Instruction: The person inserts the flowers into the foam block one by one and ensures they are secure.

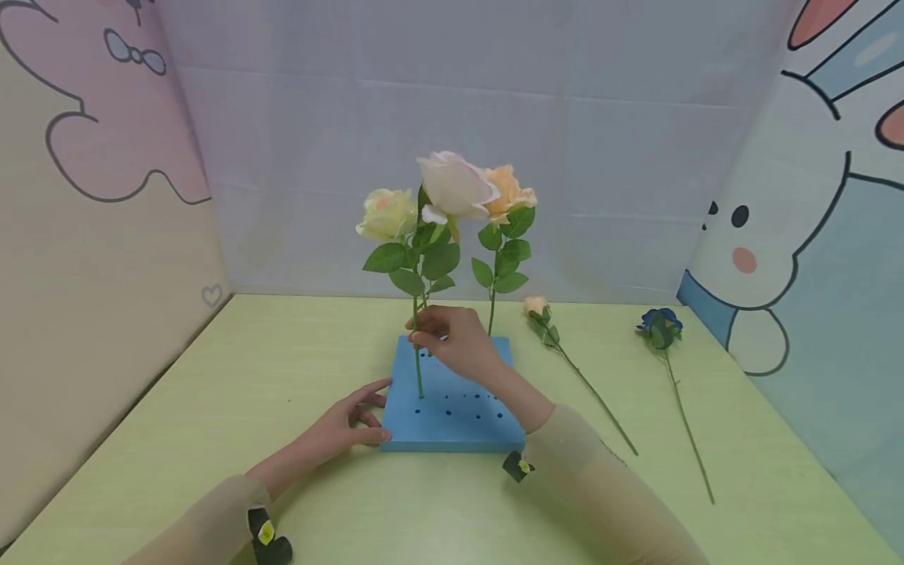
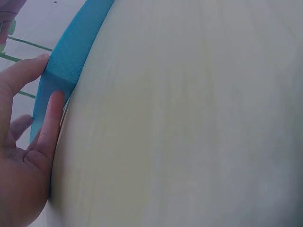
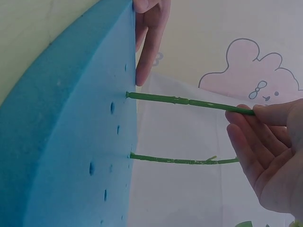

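Right hand (image 1: 457, 339) pinches rose stem (image 1: 418, 369) | left hand (image 1: 351, 424) flat against foam block (image 1: 459, 420)

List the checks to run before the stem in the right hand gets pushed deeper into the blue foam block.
1. Right hand pinches the green stem: ok.
2. Stem tip sits in a hole of the blue foam block: ok.
3. Left hand touches the block's left edge, steadying it: ok.
4. Stem stands roughly upright: ok.
5. Depth of the stem in the hole: cannot tell.
6. Spare flowers, the small peach bud and blue flower, lie clear on the table: ok.
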